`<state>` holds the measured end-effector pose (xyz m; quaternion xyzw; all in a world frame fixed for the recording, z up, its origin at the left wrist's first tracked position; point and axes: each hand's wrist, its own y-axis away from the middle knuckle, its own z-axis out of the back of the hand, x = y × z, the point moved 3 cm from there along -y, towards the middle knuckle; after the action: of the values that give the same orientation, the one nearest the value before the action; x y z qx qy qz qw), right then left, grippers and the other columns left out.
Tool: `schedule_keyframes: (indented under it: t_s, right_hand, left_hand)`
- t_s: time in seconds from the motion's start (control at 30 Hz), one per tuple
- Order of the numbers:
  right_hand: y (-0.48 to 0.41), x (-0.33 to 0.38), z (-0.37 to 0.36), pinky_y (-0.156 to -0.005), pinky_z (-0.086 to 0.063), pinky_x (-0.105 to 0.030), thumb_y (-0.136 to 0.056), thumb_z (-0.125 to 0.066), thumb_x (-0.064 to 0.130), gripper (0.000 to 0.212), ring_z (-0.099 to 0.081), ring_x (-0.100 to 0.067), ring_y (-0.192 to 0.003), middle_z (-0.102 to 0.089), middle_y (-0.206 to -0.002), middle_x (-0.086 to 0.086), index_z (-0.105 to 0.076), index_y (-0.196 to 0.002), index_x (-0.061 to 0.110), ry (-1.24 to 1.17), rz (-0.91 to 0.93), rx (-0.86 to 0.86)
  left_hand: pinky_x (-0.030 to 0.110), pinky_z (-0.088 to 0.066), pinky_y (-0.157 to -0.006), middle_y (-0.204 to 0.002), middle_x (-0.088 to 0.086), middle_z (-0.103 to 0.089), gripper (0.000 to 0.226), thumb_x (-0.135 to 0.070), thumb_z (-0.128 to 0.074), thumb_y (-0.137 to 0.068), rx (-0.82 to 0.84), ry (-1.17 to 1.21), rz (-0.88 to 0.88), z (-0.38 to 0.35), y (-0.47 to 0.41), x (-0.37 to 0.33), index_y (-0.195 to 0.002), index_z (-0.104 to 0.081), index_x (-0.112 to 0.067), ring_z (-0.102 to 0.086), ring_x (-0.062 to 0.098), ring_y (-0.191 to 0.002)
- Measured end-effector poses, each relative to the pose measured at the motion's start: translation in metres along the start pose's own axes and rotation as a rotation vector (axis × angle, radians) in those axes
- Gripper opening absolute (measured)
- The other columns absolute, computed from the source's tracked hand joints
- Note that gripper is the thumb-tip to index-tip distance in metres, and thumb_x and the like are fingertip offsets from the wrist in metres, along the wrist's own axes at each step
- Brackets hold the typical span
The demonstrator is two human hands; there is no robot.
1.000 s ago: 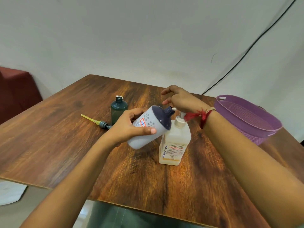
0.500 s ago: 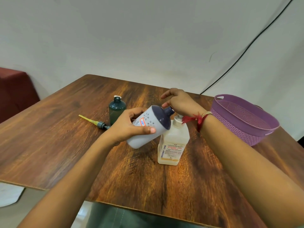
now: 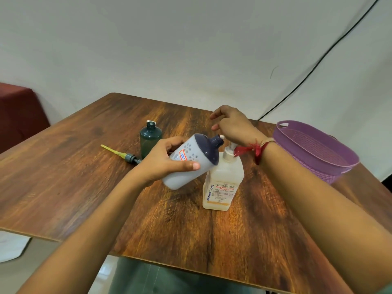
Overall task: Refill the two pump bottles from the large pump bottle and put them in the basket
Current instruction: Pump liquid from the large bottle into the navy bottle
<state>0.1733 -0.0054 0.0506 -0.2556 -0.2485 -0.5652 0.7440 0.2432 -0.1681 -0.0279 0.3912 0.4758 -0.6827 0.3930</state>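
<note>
My left hand (image 3: 163, 164) grips a pale grey bottle with a dark blue top (image 3: 182, 177), tilted so its open neck points at the nozzle of the large pump bottle (image 3: 222, 183). That large bottle stands upright mid-table, translucent, with a little yellowish liquid at its bottom. My right hand (image 3: 233, 126) rests on its pump head, fingers loosely bent. A dark green bottle (image 3: 150, 139) stands uncapped behind my left hand. Its pump with a yellow tube (image 3: 123, 154) lies on the table beside it. The purple basket (image 3: 314, 149) sits at the right edge.
The wooden table (image 3: 63, 177) has bare surface to the left and in front. A black cable (image 3: 318, 60) runs down the white wall behind the basket. A dark red seat (image 3: 19, 111) stands at the far left.
My right hand sank a little on the pump head, then rose again. My left hand keeps the grey bottle tilted at the nozzle.
</note>
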Motion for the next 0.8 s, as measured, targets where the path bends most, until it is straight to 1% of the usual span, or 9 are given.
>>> schedule_keyframes:
  t_s: [0.13, 0.3, 0.37, 0.47, 0.57, 0.63, 0.7, 0.77, 0.8]
  right_hand:
    - [-0.001, 0.002, 0.0, -0.088, -0.05, -0.038, -0.085, -0.038, 0.003, 0.033, -0.06, -0.02, -0.099, -0.066, -0.098, -0.003, -0.056, -0.091, 0.029, -0.049, -0.006, 0.038]
    - [0.002, -0.004, -0.006, -0.093, -0.048, -0.046, -0.085, -0.037, 0.006, 0.031, -0.061, -0.023, -0.097, -0.066, -0.099, -0.004, -0.053, -0.08, 0.032, -0.026, -0.031, 0.009]
    - [0.0, -0.002, -0.003, -0.088, -0.049, -0.041, -0.084, -0.038, 0.006, 0.031, -0.061, -0.018, -0.092, -0.067, -0.091, 0.0, -0.054, -0.081, 0.032, -0.038, -0.019, -0.006]
    - [-0.003, -0.001, 0.002, -0.073, -0.049, -0.031, -0.084, -0.037, 0.002, 0.032, -0.061, -0.011, -0.077, -0.066, -0.075, 0.002, -0.058, -0.082, 0.026, -0.139, -0.024, 0.009]
    - [-0.006, -0.001, 0.002, -0.082, -0.051, -0.034, -0.087, -0.038, 0.0, 0.03, -0.063, -0.016, -0.077, -0.065, -0.068, -0.002, -0.06, -0.077, 0.018, -0.252, -0.033, 0.039]
    - [-0.008, 0.003, 0.002, -0.077, -0.052, -0.031, -0.091, -0.046, 0.004, 0.023, -0.063, -0.018, -0.075, -0.064, -0.068, -0.004, -0.06, -0.076, 0.015, -0.325, -0.03, 0.08]
    - [-0.008, 0.004, 0.001, -0.063, -0.052, -0.024, -0.093, -0.054, 0.015, 0.017, -0.062, -0.016, -0.065, -0.064, -0.07, -0.006, -0.059, -0.078, 0.011, -0.442, -0.076, 0.136]
    - [-0.007, 0.002, 0.003, -0.053, -0.05, -0.02, -0.092, -0.058, 0.034, 0.027, -0.061, -0.014, -0.058, -0.067, -0.071, -0.006, -0.059, -0.079, 0.011, -0.505, -0.135, 0.178]
    - [-0.006, 0.001, 0.006, -0.052, -0.049, -0.019, -0.09, -0.057, 0.044, 0.033, -0.061, -0.014, -0.057, -0.068, -0.071, -0.004, -0.06, -0.078, 0.013, -0.518, -0.152, 0.194]
  left_hand:
    - [0.021, -0.053, -0.065, -0.091, -0.004, -0.068, 0.053, -0.046, -0.073, -0.058, -0.003, 0.006, 0.0, 0.001, 0.0, -0.001, -0.102, -0.062, -0.019, -0.066, 0.014, -0.082]
    - [0.021, -0.053, -0.065, -0.091, -0.003, -0.068, 0.053, -0.045, -0.074, -0.058, -0.002, 0.004, 0.0, 0.0, 0.0, 0.0, -0.102, -0.062, -0.019, -0.066, 0.014, -0.082]
    - [0.02, -0.051, -0.064, -0.09, -0.006, -0.068, 0.053, -0.047, -0.073, -0.057, -0.004, 0.003, 0.009, 0.0, 0.001, 0.0, -0.101, -0.062, -0.02, -0.066, 0.012, -0.081]
    - [0.02, -0.051, -0.064, -0.09, -0.007, -0.068, 0.053, -0.047, -0.073, -0.057, 0.0, -0.001, 0.019, 0.0, 0.001, -0.001, -0.102, -0.062, -0.021, -0.066, 0.012, -0.082]
    - [0.02, -0.052, -0.064, -0.09, -0.006, -0.068, 0.052, -0.047, -0.073, -0.058, -0.002, -0.008, 0.01, -0.001, 0.0, -0.003, -0.101, -0.062, -0.022, -0.066, 0.013, -0.082]
    - [0.022, -0.052, -0.065, -0.092, -0.004, -0.068, 0.054, -0.046, -0.074, -0.057, -0.01, -0.002, 0.014, -0.001, 0.0, -0.004, -0.103, -0.063, -0.019, -0.066, 0.014, -0.082]
    - [0.024, -0.053, -0.066, -0.092, -0.002, -0.068, 0.056, -0.045, -0.075, -0.057, -0.013, 0.002, 0.016, -0.001, -0.002, -0.004, -0.104, -0.063, -0.016, -0.066, 0.016, -0.083]
    - [0.024, -0.054, -0.066, -0.093, 0.0, -0.068, 0.057, -0.045, -0.074, -0.057, -0.018, -0.003, 0.01, -0.001, -0.003, -0.005, -0.104, -0.063, -0.015, -0.067, 0.016, -0.083]
    - [0.023, -0.054, -0.066, -0.093, 0.001, -0.068, 0.058, -0.046, -0.073, -0.057, -0.023, -0.008, 0.007, -0.001, -0.003, -0.005, -0.104, -0.063, -0.014, -0.067, 0.017, -0.083]
